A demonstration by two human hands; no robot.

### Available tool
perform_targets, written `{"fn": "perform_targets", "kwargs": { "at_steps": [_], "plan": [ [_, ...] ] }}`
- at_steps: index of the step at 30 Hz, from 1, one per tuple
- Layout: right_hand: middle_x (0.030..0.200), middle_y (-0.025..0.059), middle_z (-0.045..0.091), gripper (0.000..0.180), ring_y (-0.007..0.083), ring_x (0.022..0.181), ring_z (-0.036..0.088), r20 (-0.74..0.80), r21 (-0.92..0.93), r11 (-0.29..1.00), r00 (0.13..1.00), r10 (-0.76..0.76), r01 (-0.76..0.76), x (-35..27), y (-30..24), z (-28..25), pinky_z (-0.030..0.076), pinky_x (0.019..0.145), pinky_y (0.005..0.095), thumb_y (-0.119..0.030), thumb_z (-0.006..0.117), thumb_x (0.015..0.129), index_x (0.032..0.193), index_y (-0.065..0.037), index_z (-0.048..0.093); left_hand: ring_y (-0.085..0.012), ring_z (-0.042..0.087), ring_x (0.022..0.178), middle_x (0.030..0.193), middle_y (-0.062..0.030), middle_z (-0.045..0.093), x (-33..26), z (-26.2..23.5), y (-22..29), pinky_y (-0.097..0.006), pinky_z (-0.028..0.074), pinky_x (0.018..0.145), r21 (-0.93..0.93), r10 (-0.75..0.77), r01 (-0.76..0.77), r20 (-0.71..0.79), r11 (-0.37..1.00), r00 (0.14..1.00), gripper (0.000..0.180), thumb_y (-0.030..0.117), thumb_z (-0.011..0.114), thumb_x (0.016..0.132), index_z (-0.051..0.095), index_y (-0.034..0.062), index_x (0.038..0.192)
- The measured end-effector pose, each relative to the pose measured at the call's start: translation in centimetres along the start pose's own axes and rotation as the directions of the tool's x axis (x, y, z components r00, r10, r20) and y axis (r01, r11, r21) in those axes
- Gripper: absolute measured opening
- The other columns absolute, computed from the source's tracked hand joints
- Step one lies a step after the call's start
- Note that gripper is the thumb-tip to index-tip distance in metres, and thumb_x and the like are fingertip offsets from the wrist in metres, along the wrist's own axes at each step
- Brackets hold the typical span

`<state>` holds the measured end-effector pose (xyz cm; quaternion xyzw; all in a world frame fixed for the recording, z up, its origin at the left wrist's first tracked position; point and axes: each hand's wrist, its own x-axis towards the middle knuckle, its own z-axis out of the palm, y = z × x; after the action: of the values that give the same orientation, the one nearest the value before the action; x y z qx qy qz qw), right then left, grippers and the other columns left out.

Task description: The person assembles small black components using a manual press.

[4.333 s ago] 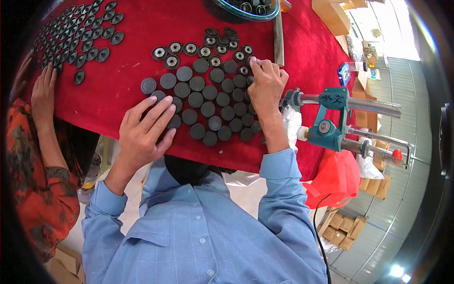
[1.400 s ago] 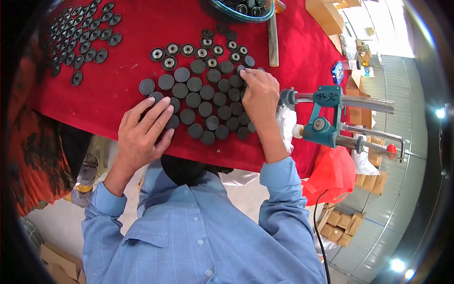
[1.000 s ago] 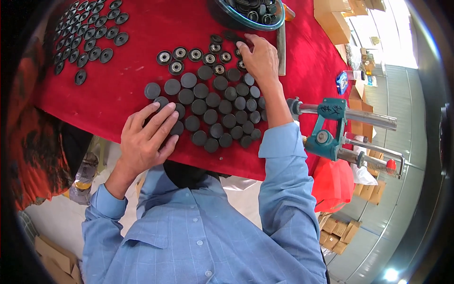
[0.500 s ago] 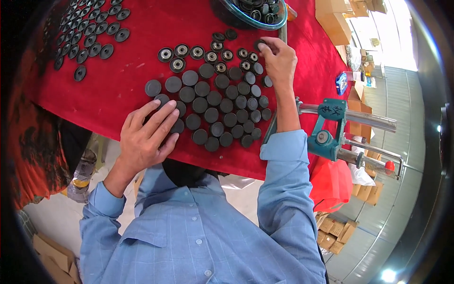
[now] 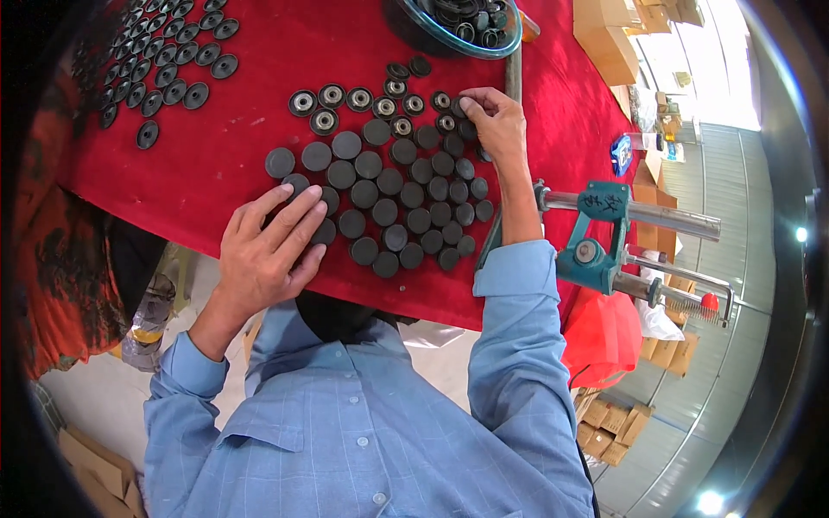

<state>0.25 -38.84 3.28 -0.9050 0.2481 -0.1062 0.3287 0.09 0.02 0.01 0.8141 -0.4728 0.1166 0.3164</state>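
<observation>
Round black caps (image 5: 385,211) lie flat side down in a dense cluster on the red cloth (image 5: 216,173). Along the cluster's far side, several caps are turned over and show metal rings inside, such as this upturned cap (image 5: 331,95). My left hand (image 5: 268,250) rests with fingers spread over caps at the cluster's left edge, touching a cap (image 5: 296,183). At the far right edge, my right hand (image 5: 496,125) pinches a black cap (image 5: 457,107) between thumb and fingertips, close above its neighbours.
A bowl (image 5: 449,43) of small dark parts stands at the far edge. Black dished discs (image 5: 196,95) spread over the far left. A green metal hand press (image 5: 596,224) is beside my right forearm. Cardboard boxes (image 5: 604,52) and a red bag (image 5: 604,337) are on the right.
My right hand has come nearer and slightly left with the cap, down to the row's right end. My left hand stays in place.
</observation>
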Motion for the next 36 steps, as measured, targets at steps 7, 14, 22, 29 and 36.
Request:
{"fn": "perform_targets", "kwargs": {
  "at_steps": [7,14,22,29,36],
  "plan": [
    [0.083,0.0014,0.074,0.018,0.0122,0.073,0.064,0.154,0.203,0.951,0.967,0.203,-0.232,1.8,-0.4,-0.9,0.053,0.072,0.0306,-0.008,0.083,0.087,0.104,-0.002,0.082,-0.0293,0.062,0.126,0.141,-0.0029,0.068,-0.1,0.3,-0.1,-0.042,0.053,0.096,0.015,-0.002,0.002,-0.010,1.000,1.000,0.049,0.020,0.082,0.079,0.076,0.0110,0.127],
    [0.085,-0.0004,0.071,0.024,0.0084,0.074,0.062,0.287,0.038,0.921,0.887,0.361,-0.387,3.7,-0.4,-2.0,0.043,0.060,0.0246,-0.025,0.087,0.090,0.103,-0.008,0.077,-0.0296,0.063,0.126,0.141,-0.0023,0.069,0.1,0.0,-0.1,-0.042,0.053,0.096,0.032,0.004,-0.004,-0.012,0.999,1.000,0.051,0.020,0.082,0.078,0.075,0.0114,0.128],
    [0.087,0.0020,0.074,0.028,0.0122,0.075,0.066,0.113,-0.073,0.993,0.988,0.101,-0.094,2.7,-0.4,-2.1,0.053,0.069,0.0274,-0.027,0.084,0.092,0.104,-0.003,0.079,-0.0292,0.062,0.128,0.142,-0.0030,0.068,0.1,0.2,0.0,-0.041,0.053,0.098,0.002,0.005,-0.005,-0.011,1.000,1.000,0.050,0.020,0.082,0.079,0.075,0.0121,0.128],
    [0.124,0.0143,0.072,0.034,0.0329,0.108,0.072,0.121,-0.115,0.771,0.779,-0.615,0.627,0.8,-6.3,4.8,0.058,0.092,0.0440,-0.009,0.070,0.092,0.126,-0.011,0.075,-0.0288,0.062,0.127,0.142,-0.0023,0.068,0.0,0.0,-0.1,-0.042,0.052,0.098,0.004,-0.005,0.006,-0.002,1.000,1.000,0.051,0.020,0.083,0.079,0.075,0.0116,0.128],
    [0.116,0.0122,0.070,0.034,0.0370,0.105,0.069,0.202,-0.314,0.704,0.769,-0.606,0.637,1.9,-6.4,4.9,0.058,0.090,0.0461,-0.004,0.070,0.092,0.125,-0.013,0.073,-0.0288,0.063,0.126,0.142,-0.0022,0.068,0.0,0.1,0.0,-0.042,0.052,0.097,0.005,-0.013,0.013,0.013,1.000,1.000,0.050,0.020,0.083,0.078,0.075,0.0116,0.128]
  ]
}}
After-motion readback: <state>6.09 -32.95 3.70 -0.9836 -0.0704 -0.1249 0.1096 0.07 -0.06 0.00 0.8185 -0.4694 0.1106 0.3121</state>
